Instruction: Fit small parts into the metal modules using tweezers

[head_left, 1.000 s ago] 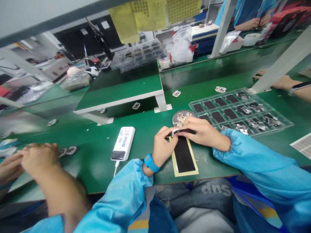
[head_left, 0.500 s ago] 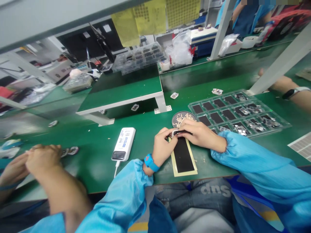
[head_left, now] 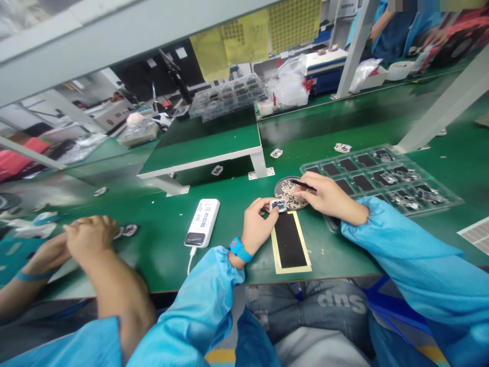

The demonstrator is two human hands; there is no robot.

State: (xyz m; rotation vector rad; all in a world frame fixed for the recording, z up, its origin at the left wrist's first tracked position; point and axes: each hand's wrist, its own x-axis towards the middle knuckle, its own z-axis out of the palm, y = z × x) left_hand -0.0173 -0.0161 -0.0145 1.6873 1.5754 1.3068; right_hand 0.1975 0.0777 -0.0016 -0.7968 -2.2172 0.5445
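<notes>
The left hand (head_left: 257, 224) has its grip closed on a small part (head_left: 278, 205), pinched between thumb and fingertips and held just above the bench (head_left: 153, 239). The right hand (head_left: 324, 196) is clenched around a thin black tool (head_left: 303, 185), held like a pen. The tool's long axis runs roughly across the bench, its far end pointing left over a round dish (head_left: 282, 189) of tiny pieces.

The small part sits just on the person's side of the dish, close to the tool's pointed end, so the right hand is nearer the dish and the left hand keeps the part beside it. Directly below the part lies a black strip (head_left: 289, 242) on pale backing, its length running from the bench edge up toward the dish.

A clear tray (head_left: 348, 164) of compartments lies to the right, its near corner hidden under the right wrist. A white power bank (head_left: 202, 223) rests to the left, and a co-worker's hands (head_left: 89, 237) are well apart beyond it.

I cannot tell whether the tool's end touches the dish or carries anything. Fingers cover most of the small part.
</notes>
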